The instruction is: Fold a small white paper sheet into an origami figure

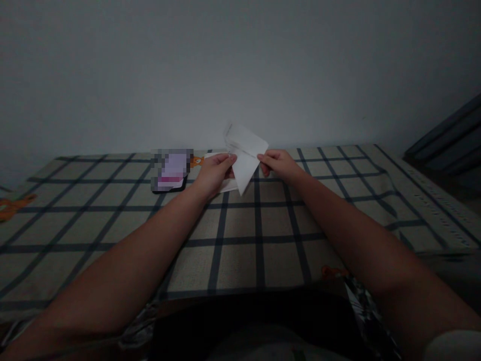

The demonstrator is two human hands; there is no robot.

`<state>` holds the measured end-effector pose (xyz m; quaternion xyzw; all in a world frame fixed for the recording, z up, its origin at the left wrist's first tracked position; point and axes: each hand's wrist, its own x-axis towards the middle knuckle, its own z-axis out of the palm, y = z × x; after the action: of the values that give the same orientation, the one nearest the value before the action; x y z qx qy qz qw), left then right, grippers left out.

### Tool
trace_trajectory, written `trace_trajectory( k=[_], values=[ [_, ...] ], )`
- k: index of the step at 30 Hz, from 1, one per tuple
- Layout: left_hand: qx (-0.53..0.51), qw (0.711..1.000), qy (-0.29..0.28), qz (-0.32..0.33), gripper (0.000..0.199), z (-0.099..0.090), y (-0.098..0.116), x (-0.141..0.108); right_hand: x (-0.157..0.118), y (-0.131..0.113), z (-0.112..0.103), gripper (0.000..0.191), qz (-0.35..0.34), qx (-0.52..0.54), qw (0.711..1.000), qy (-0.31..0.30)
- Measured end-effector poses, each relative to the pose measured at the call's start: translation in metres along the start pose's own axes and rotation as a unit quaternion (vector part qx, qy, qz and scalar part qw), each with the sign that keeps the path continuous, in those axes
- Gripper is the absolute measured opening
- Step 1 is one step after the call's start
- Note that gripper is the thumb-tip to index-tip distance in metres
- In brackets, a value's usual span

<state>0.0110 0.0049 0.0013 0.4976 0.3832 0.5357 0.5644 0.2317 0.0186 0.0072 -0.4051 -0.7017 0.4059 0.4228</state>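
Observation:
Between my hands, above the table, is a folded sheet of white paper (246, 160) with a point hanging downward and faint printed lines near its upper left. My left hand (216, 173) pinches its left edge between thumb and fingers. The right-hand edge is pinched by my right hand (277, 163). The upper left part of the sheet is blurred. Under and behind my left hand, more white paper (229, 187) lies on the cloth, partly covered by the hand and the folded sheet.
A checked tablecloth (240, 250) covers the table, with orange printed figures on it. To the left of my hands lies a phone (171, 173), its lit screen pixelated. A plain wall (240, 65) rises behind the table. Dark slatted panels (451, 135) stand at the far right.

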Motion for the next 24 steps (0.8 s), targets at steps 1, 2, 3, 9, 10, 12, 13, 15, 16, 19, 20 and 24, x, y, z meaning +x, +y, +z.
trace_trajectory(
  k=[1, 2, 3, 9, 10, 12, 13, 15, 16, 19, 20, 24],
  values=[
    [-0.002, 1.0, -0.003, -0.004, 0.024, 0.0004, 0.0001, -0.0006, -0.0006, -0.001, -0.0003, 0.049, -0.002, -0.016, 1.0, 0.0],
    [-0.004, 1.0, -0.006, -0.007, 0.023, 0.0006, 0.0003, -0.0011, -0.001, -0.0018, -0.0005, 0.048, -0.001, -0.025, 1.0, 0.001],
    [-0.008, 1.0, -0.005, -0.01, 0.022, 0.0008, 0.0004, -0.0014, -0.0012, -0.0025, -0.0006, 0.047, 0.0, -0.03, 1.0, 0.001],
    [-0.02, 0.999, 0.027, -0.001, 0.025, -0.0005, -0.0002, 0.0019, -0.0018, -0.0046, 0.0001, 0.045, 0.005, -0.044, 0.999, -0.019],
    [-0.016, 0.999, 0.032, 0.002, 0.026, -0.0008, -0.0007, 0.0027, -0.002, -0.0051, 0.0003, 0.045, 0.003, -0.045, 0.999, -0.02],
    [-0.011, 0.999, 0.032, 0.001, 0.028, -0.0013, -0.0017, 0.0037, -0.0023, -0.0063, 0.0006, 0.046, -0.002, -0.046, 0.999, -0.018],
    [-0.011, 0.999, 0.03, -0.001, 0.029, -0.0014, -0.0021, 0.0038, -0.0023, -0.0068, 0.0008, 0.046, -0.002, -0.045, 0.999, -0.015],
    [-0.018, 1.0, 0.022, -0.006, 0.029, -0.0014, -0.0024, 0.0037, -0.0021, -0.0076, 0.0011, 0.046, 0.002, -0.041, 0.999, -0.008],
    [-0.021, 1.0, 0.019, -0.009, 0.029, -0.0013, -0.0023, 0.0035, -0.0019, -0.0077, 0.0011, 0.046, 0.005, -0.039, 0.999, -0.004],
    [-0.033, 0.999, 0.014, -0.01, 0.025, -0.0012, -0.0011, 0.0029, -0.0015, -0.0075, 0.0008, 0.046, 0.007, -0.037, 0.999, -0.005],
    [-0.037, 0.999, 0.017, -0.004, 0.023, -0.0011, -0.0003, 0.0029, -0.0015, -0.0072, 0.0005, 0.046, 0.007, -0.038, 0.999, -0.008],
    [-0.052, 0.998, 0.033, 0.02, 0.018, -0.0005, 0.0038, 0.0023, -0.0018, -0.0072, -0.0012, 0.046, 0.009, -0.036, 0.999, -0.014]
  ],
)
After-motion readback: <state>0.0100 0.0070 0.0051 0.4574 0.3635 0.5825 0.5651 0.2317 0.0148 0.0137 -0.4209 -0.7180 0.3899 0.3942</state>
